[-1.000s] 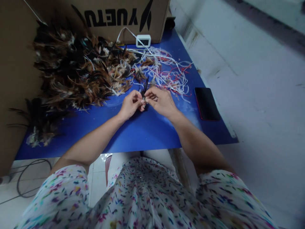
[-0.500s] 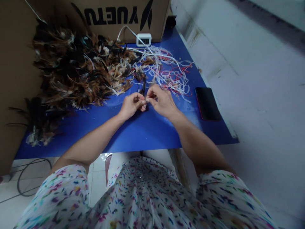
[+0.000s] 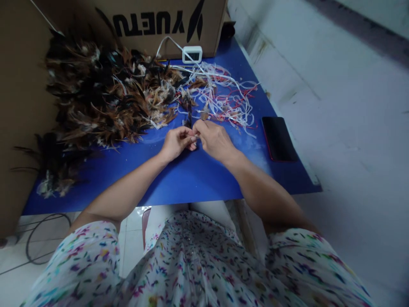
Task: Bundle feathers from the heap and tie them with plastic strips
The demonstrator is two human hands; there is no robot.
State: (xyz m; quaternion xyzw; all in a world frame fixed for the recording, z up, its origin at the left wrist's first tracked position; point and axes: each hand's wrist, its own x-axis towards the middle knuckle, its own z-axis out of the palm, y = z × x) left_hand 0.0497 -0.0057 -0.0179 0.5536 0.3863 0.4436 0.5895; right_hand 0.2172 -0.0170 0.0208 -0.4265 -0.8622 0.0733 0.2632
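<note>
My left hand (image 3: 177, 142) is pinched around the base of a dark feather (image 3: 189, 117), whose narrow blade points away from me over the blue table (image 3: 191, 179). Against its fingertips, my right hand (image 3: 213, 137) is closed in a pinch too; what sits between those fingers is too small to make out. Left of my hands lies a large heap of brown and black feathers (image 3: 105, 98). Just beyond them, a tangle of white and red strings (image 3: 230, 96) spreads to the right.
A cardboard box (image 3: 169, 42) with printed lettering stands at the back. In front of it is a small white digital display (image 3: 192, 55). A phone (image 3: 279, 139) lies at the right, beside the wall (image 3: 345, 128). Another dark feather bunch (image 3: 54, 170) lies near the left edge.
My right hand has turned over, with its fingers curling down closer to my left fingertips. My left hand has stayed almost in place, still pinching.
</note>
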